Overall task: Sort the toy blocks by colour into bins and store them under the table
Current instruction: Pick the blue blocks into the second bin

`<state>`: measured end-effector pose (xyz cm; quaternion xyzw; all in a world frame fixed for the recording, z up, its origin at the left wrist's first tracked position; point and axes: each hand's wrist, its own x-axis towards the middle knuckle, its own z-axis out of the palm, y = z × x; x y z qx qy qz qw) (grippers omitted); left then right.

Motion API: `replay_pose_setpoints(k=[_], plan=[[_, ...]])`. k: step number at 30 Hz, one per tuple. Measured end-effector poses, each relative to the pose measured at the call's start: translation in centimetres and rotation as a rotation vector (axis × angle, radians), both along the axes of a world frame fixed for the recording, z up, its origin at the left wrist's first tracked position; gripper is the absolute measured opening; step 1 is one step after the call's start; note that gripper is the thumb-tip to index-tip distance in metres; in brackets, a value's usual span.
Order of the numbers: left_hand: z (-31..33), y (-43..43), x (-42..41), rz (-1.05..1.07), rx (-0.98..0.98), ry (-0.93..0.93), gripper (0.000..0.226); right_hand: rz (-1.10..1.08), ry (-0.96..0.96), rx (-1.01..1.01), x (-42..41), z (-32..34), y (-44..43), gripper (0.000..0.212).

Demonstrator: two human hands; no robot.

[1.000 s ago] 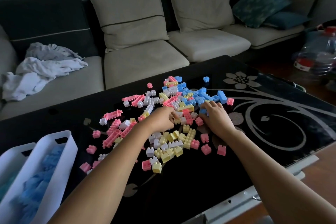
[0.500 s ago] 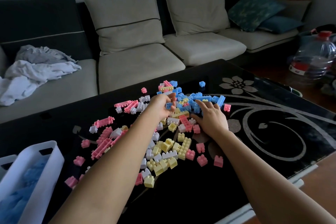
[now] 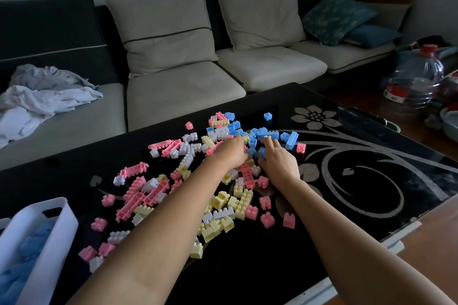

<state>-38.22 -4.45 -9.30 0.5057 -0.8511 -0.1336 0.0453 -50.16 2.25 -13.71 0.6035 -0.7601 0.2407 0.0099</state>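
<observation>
Item: toy blocks (image 3: 244, 203), pink, yellow, white and blue, scattered in one loose heap across the middle of the black glass table (image 3: 347, 205). We find the blue blocks (image 3: 267, 135) clustered at the far side of the heap, with both hands among them. Left hand (image 3: 230, 153): fingers curled down into the pile — whether they hold a block we cannot tell. Right hand (image 3: 277, 160): fingers stretched forward, tips resting on blue blocks, gripping nothing. White bin (image 3: 59, 228), near left, holds more blue ones. Beyond — sofa (image 3: 183, 96) with crumpled cloth (image 3: 44, 96).
</observation>
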Motion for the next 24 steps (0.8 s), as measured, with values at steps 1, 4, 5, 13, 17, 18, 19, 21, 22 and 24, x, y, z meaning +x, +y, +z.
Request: replay_pose_setpoints(k=[1,4,5,13,17,18,19,21,22,24], plan=[[0.0,0.3,0.0,-0.010,0.018,0.009,0.039,-0.020,-0.009,0.009,0.1,0.0,0.1,0.043],[0.3,1.0,-0.1,-0.035,0.079,0.040,0.032,-0.034,-0.039,0.009,0.3,0.1,1.1,0.046],[0.2,1.1,-0.2,-0.029,0.089,0.043,0.028,-0.025,-0.052,-0.004,0.4,0.1,1.5,0.044],[-0.2,2.7,0.2,0.130,0.049,0.101,0.022,-0.158,-0.654,-0.151,0.3,1.2,5.3,0.030],[-0.2,3.3,1.2,0.151,0.054,0.136,0.020,-0.182,-0.837,-0.172,0.1,1.3,7.3,0.019],[0.0,3.5,1.4,0.155,0.052,0.109,0.023,-0.188,-0.879,-0.189,0.0,1.2,7.5,0.018],[0.0,3.7,1.7,0.157,0.048,0.082,0.027,-0.197,-0.935,-0.200,-0.1,1.2,7.7,0.017],[-0.2,4.0,2.3,0.175,0.023,0.025,0.033,-0.218,-1.060,-0.194,-0.2,1.3,8.3,0.016],[-0.2,4.2,2.6,0.192,0.008,-0.006,0.032,-0.226,-1.113,-0.183,-0.2,1.4,8.6,0.016],[-0.4,4.4,3.1,0.230,-0.026,-0.051,0.024,-0.226,-1.209,-0.162,0.0,1.7,9.2,0.016]])
